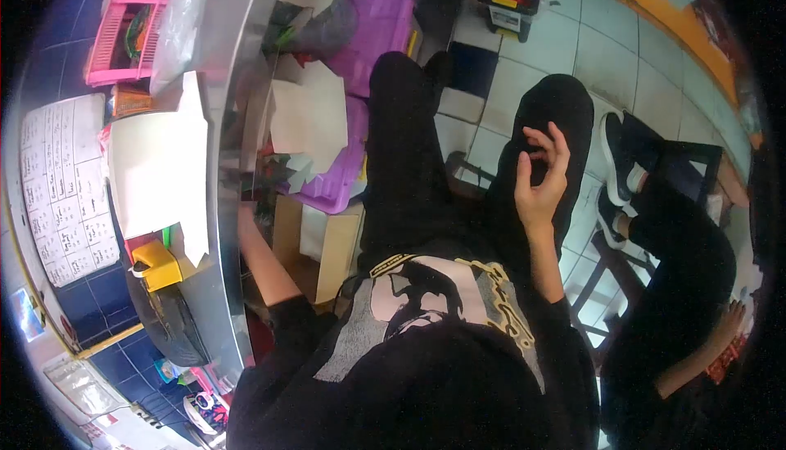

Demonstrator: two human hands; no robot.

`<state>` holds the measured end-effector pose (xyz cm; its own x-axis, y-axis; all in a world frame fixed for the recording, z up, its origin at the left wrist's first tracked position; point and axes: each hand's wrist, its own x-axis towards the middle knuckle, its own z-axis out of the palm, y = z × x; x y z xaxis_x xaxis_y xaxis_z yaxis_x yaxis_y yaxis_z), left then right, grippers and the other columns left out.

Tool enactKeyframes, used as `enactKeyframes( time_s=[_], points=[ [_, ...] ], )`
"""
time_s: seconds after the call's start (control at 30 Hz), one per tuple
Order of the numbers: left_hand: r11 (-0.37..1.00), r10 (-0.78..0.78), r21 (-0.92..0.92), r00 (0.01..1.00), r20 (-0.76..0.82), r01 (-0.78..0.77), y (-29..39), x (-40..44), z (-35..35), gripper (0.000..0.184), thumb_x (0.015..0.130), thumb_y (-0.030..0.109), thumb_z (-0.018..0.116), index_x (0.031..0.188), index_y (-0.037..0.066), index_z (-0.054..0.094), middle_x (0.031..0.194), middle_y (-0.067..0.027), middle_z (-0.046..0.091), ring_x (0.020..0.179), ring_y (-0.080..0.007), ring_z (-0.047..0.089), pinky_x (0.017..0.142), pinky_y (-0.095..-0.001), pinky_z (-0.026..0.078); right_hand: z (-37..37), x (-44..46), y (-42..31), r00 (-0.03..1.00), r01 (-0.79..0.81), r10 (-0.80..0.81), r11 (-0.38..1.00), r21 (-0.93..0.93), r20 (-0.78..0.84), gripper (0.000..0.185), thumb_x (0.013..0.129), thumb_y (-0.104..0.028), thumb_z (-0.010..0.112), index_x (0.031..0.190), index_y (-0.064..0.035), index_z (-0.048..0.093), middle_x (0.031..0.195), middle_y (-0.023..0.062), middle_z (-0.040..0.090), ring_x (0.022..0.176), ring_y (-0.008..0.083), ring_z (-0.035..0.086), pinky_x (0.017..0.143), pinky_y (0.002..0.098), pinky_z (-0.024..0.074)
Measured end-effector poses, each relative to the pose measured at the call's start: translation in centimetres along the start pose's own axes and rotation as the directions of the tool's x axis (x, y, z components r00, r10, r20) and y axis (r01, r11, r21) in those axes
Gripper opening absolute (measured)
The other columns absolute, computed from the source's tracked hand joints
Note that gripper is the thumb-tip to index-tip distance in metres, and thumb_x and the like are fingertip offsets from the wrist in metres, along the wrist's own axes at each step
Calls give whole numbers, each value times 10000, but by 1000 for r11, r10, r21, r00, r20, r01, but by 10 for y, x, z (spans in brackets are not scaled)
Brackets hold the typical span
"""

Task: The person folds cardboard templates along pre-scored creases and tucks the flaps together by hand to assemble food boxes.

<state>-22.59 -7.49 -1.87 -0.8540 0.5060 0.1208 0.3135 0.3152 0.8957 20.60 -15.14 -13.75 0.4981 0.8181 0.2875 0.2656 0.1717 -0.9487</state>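
Observation:
My right hand [544,181] rests above my right knee, fingers apart and loosely bent, holding nothing. My left forearm reaches down beside the metal table [232,122]. Only the wrist end of my left hand [247,222] shows at the table's edge; its fingers are hidden, so what it touches cannot be made out. Nearest to that arm is an open cardboard box [337,257] with something pale inside. Beyond it stands a purple crate [354,155] with cut cream card sheets [309,114] on it.
On the table lie a large cream card sheet [160,171], a yellow tape dispenser [157,266] and a pink basket [123,36]. A second purple crate [385,20] and a black bin [512,16] stand farther off. Another person in dark trousers [679,278] sits to the right.

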Motion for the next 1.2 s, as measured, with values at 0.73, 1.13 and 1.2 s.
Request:
enactKeyframes(
  time_s=[0.73,1.13,1.2],
  points=[
    [340,934,-610,181,308,-716,131,-167,-107,636,648,120,850,1235,91,609,1354,-205,395,1140,-297,532,813,-329,531,17,118,-262,682,655,-588,756,-5,434,268,726,-22,690,973,0,590,828,148,651,732,278,661,674,251,484],
    [375,853,251,439,283,-892,145,28,-199,426,799,100,685,1210,64,581,1315,-130,526,1238,-319,475,1025,-399,385,288,117,-339,239,335,-528,833,442,815,290,790,-63,674,1042,75,632,628,145,612,476,221,644,425,308,506],
    [393,848,206,440,295,-896,141,42,-185,400,798,13,649,1191,65,594,1274,-134,562,1209,-302,508,1012,-374,400,297,119,-341,214,369,-486,843,391,847,311,787,-64,674,1058,82,626,629,157,613,481,226,647,433,317,512]
  ],
)
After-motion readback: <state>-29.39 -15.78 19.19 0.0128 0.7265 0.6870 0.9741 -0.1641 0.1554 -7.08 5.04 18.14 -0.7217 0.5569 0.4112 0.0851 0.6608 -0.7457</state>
